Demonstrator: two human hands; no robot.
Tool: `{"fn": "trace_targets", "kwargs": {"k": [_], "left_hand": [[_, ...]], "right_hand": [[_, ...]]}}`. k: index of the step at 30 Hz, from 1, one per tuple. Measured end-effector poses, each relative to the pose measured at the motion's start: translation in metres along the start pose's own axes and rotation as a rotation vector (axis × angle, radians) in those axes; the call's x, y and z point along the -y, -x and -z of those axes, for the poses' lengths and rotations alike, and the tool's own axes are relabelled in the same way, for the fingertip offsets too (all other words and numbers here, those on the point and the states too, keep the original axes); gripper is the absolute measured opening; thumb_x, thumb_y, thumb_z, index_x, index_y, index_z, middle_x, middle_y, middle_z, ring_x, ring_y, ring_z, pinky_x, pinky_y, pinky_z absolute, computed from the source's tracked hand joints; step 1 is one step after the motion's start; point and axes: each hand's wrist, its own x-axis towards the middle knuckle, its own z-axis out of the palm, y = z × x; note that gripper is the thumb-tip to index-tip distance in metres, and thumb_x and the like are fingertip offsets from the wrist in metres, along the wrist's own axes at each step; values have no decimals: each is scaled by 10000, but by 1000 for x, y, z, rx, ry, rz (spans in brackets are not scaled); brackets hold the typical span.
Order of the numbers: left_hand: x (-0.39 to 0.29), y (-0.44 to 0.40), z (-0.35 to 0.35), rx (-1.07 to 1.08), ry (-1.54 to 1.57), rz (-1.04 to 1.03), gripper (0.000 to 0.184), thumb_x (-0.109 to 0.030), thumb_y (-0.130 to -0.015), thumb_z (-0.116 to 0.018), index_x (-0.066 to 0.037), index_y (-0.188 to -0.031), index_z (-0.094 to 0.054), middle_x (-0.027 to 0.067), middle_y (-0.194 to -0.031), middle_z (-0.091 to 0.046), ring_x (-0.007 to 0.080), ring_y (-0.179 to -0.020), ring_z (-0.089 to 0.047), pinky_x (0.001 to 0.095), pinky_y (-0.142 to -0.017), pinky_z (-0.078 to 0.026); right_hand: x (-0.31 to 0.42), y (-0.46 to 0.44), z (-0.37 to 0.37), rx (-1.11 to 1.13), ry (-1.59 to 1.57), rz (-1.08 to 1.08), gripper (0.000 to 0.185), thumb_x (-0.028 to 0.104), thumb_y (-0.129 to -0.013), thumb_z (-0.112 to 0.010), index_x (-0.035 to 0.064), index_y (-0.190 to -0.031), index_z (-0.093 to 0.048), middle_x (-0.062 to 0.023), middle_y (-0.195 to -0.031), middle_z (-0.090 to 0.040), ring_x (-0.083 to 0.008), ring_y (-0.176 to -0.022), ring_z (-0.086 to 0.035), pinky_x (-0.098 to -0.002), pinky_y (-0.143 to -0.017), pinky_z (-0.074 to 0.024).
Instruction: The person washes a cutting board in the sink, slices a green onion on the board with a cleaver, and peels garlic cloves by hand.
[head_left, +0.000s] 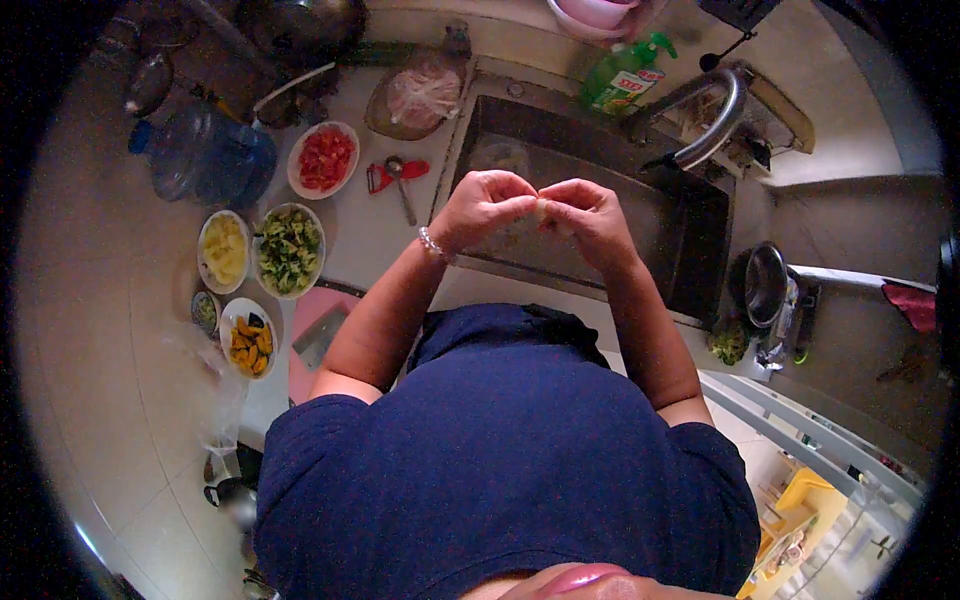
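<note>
Left hand (490, 208) and right hand (592, 215), fingertips pinched together, grip one small piece (542, 210) over one sink (660, 240); four filled white plates (238, 306) stand left.

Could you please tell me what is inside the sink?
In the sink, a translucent container sits toward the left side; its contents are unclear. The left hand and right hand cover part of the view, so anything directly behind them cannot be seen.
</note>
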Motion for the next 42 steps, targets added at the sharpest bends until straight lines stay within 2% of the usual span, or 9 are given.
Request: {"fn": "trace_targets", "kwargs": {"k": [6,12,14,18,26,32,38,41,42], "left_hand": [[7,-2,2,14,19,23,153,-137,-807,-645,1,-871,-624,-13,-776,-597,43,-704,-523,187,-622,-429],[-1,0,-4,11,55,6,150,-142,-811,-640,-3,-866,-623,-13,-773,-599,45,-699,-523,192,-622,-431],[-1,1,-4,23,58,49,151,-147,-819,-627,-3,-865,-622,-9,-773,-601,50,-710,-526,199,-636,-434],[4,-1,-1,24,36,6,162,-151,-825,-622,2,-878,-618,2,-781,-602,56,-710,-529,201,-639,-434],[-10,4,-14,-78,104,-82,156,-96,-801,-649,15,-910,-633,42,-833,-637,82,-725,-579,216,-649,-474],[-4,0,-17,-212,-139,-206,150,-107,-775,-677,7,-868,-648,61,-742,-644,86,-655,-590,230,-593,-487],[-7,0,-23,-379,-396,-268,118,-112,-772,-664,-2,-790,-626,66,-744,-637,96,-652,-597,246,-589,-493],[-5,-1,-24,-439,-563,-393,96,-100,-778,-641,-12,-811,-620,69,-744,-630,113,-637,-599,248,-584,-494],[-7,0,-25,-432,-414,-365,92,-97,-779,-638,-16,-819,-620,70,-737,-625,118,-630,-598,249,-581,-494]], "right_hand": [[0,-1,2,92,85,21,182,105,-767,-687,2,-901,-620,-77,-793,-636,-130,-670,-605,-240,-605,-492],[-3,-1,-1,-11,-73,-11,201,90,-764,-690,2,-907,-579,-61,-772,-614,-126,-665,-589,-261,-603,-487],[-4,-1,-1,3,-66,-7,206,88,-762,-691,9,-907,-568,-61,-777,-609,-129,-666,-592,-265,-603,-489],[-8,-2,1,27,-68,9,217,97,-771,-682,9,-935,-571,-70,-800,-615,-136,-666,-596,-270,-606,-491],[-13,-3,1,-38,-382,-45,287,138,-808,-648,-2,-1050,-582,-82,-855,-638,-147,-688,-607,-276,-618,-496],[-10,-2,-5,-92,-240,-5,272,126,-826,-629,-9,-1058,-587,-79,-899,-645,-130,-729,-609,-247,-623,-493],[-5,3,-12,-124,-164,54,293,121,-823,-632,-6,-1080,-570,-96,-989,-625,-137,-794,-593,-264,-685,-495],[3,6,-17,-123,-202,67,280,117,-829,-624,-3,-1076,-573,-97,-995,-624,-141,-811,-599,-267,-697,-500],[6,6,-20,-124,-223,70,274,115,-831,-620,-2,-1075,-575,-97,-994,-624,-142,-815,-602,-269,-701,-502]]}}
